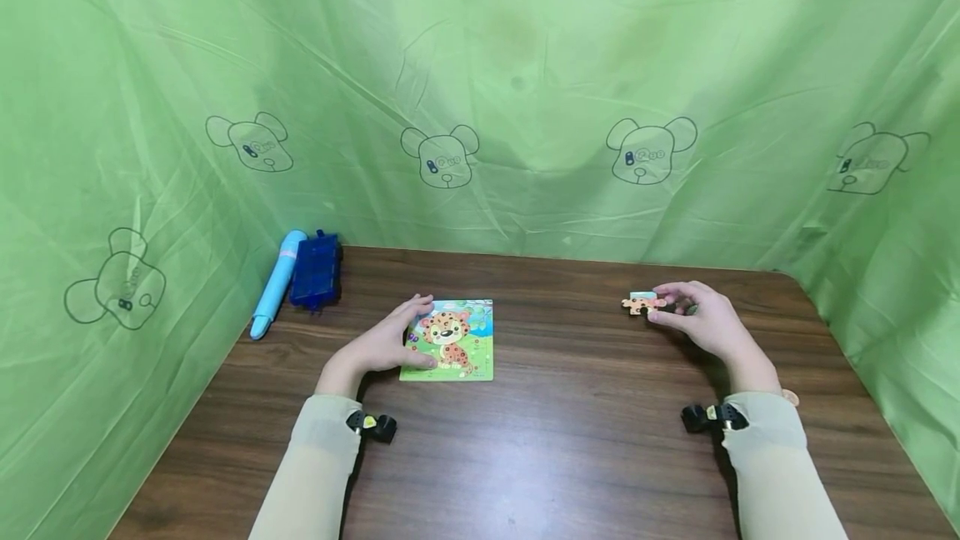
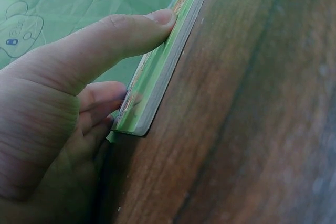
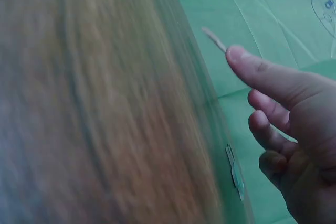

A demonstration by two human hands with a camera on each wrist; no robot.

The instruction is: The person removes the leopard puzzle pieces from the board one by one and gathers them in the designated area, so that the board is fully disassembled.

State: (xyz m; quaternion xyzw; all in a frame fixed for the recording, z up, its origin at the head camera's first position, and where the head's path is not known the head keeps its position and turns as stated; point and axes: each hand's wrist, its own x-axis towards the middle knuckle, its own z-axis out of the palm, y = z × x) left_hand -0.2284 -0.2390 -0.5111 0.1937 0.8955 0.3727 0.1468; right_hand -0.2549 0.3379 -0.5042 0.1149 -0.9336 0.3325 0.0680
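A square jigsaw puzzle (image 1: 454,355) with a spotted cub picture lies on the table. My left hand (image 1: 386,343) spans its left side, the thumb on the picture near the front edge and the fingers at the far left corner. In the left wrist view the puzzle's grey edge (image 2: 157,90) shows below the thumb. Over to the right, my right hand (image 1: 701,317) pinches a spotted puzzle piece (image 1: 637,305) between thumb and fingers. The right wrist view has this piece (image 3: 213,38) edge-on beyond the thumb. Another flat piece (image 3: 234,171) lies on the table below that hand.
A blue translucent case (image 1: 316,271) and a light-blue capped tube (image 1: 278,285) lie at the far left. Beside the right sleeve a small tan thing (image 1: 790,397) is partly hidden. Green curtain (image 1: 540,107) borders the wooden table (image 1: 555,407) at the back and sides.
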